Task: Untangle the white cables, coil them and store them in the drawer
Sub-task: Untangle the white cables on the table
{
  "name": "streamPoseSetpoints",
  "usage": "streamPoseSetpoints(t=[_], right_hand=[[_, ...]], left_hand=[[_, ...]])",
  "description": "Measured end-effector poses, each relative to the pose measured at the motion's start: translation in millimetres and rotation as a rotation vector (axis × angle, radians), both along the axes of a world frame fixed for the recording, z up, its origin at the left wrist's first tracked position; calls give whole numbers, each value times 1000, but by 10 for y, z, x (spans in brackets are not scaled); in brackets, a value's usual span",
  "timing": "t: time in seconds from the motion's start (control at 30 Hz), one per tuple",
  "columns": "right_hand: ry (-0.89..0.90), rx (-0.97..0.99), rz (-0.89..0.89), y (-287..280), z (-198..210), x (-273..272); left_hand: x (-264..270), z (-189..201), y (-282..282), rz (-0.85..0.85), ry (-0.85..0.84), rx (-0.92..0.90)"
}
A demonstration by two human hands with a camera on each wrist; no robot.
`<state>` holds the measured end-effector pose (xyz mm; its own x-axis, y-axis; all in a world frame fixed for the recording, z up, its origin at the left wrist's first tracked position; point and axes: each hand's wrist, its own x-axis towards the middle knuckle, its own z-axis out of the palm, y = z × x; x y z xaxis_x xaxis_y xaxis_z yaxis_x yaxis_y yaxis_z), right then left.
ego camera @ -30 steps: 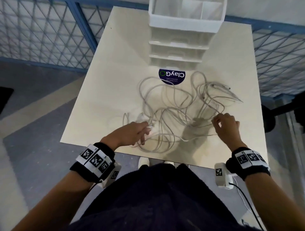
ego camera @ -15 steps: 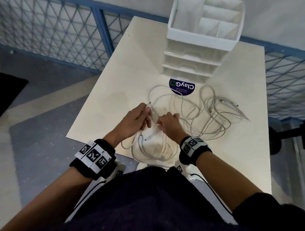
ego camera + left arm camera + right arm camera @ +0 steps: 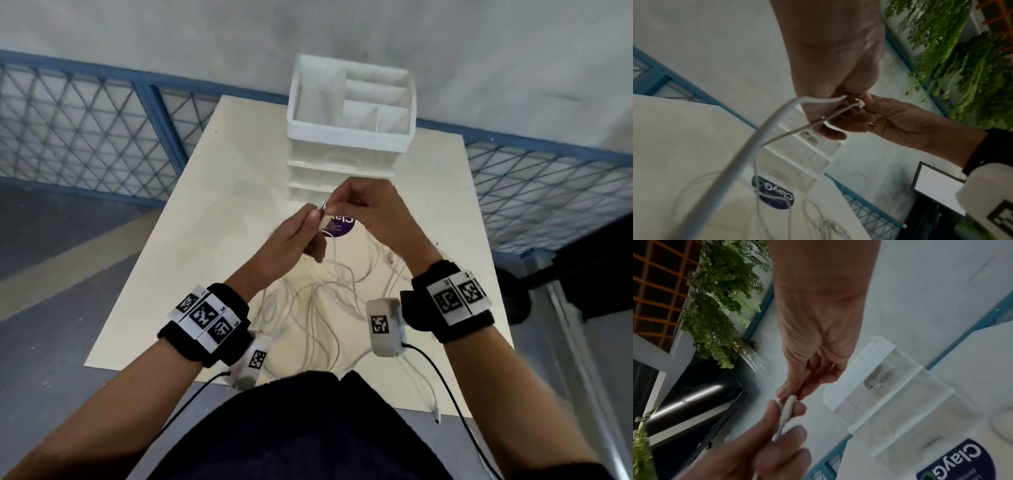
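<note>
Both hands are raised above the cream table [image 3: 212,212] and meet at one white cable's plug [image 3: 321,207]. My left hand [image 3: 313,216] grips the cable just below the plug, and my right hand [image 3: 338,206] pinches the plug's tip. In the right wrist view, thumb and finger of the right hand [image 3: 789,394] close on the plug [image 3: 787,408], with the left hand [image 3: 764,443] curled round the cord. The rest of the white cables [image 3: 322,301] lies tangled on the table under my wrists. The white drawer unit [image 3: 337,171] stands behind, its drawers shut.
An open-top divided organiser [image 3: 351,113] sits on top of the drawer unit. A purple round sticker [image 3: 342,226] is on the table in front of it. One cable end [image 3: 435,414] hangs over the near table edge. Blue mesh fencing [image 3: 85,126] flanks the table.
Both hands have lifted off the table and come together, bringing one cable end up in front of the drawers. The view has tilted up toward the wall.
</note>
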<state>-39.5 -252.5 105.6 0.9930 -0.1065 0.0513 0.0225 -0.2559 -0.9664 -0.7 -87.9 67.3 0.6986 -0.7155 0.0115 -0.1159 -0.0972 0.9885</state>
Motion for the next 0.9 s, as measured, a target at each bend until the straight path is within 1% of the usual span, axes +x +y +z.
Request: streamPoseSetpoints(t=[0.07,0.13,0.17,0.2,0.23,0.3,0.37,0.4,0.43,0.47,0.5,0.53,0.63,0.7,0.73,0.8,0.83,0.87,0.9], right_hand=[[-50,45,-32,-49,-9,-16],[-95,129,-123,-72,-75,-48],[-81,158,-172,-63,-122,-59],[-28,188,-203,-45,-201,-64],[52,241,-197,2,-268,-54],[211,433,-103,173,-367,-34],[270,586,72,327,-437,-54],[301,583,174,357,-481,-90],[320,514,274,361,-517,-142],[316,399,347,324,-567,-189],[284,290,397,290,-578,-245],[270,210,408,232,-597,-278],[312,111,319,-29,-633,-332],[277,16,224,-249,-694,-359],[256,-1,140,-364,-735,-369],[229,1,-44,-539,-758,-381],[215,-10,-102,-572,-731,-381],[190,-39,-114,-559,-670,-366],[164,-76,-87,-507,-592,-343]], left_hand=[[-8,77,-90,-48,50,-47],[-15,121,-150,-66,156,-107],[-13,133,-172,-69,197,-139],[-11,152,-196,-66,222,-166],[-4,180,-220,-59,231,-185],[26,233,-261,-36,226,-212],[87,293,-269,0,192,-242],[123,335,-250,20,171,-257],[169,385,-213,41,166,-274],[223,436,-157,64,165,-292],[281,485,-95,88,164,-313],[341,533,-25,120,147,-331],[498,599,159,252,63,-340],[582,550,280,341,-37,-258],[602,512,337,363,-83,-215],[616,388,431,364,-175,-133],[608,317,450,354,-246,-56],[574,257,440,328,-322,47],[514,201,394,282,-361,133]])
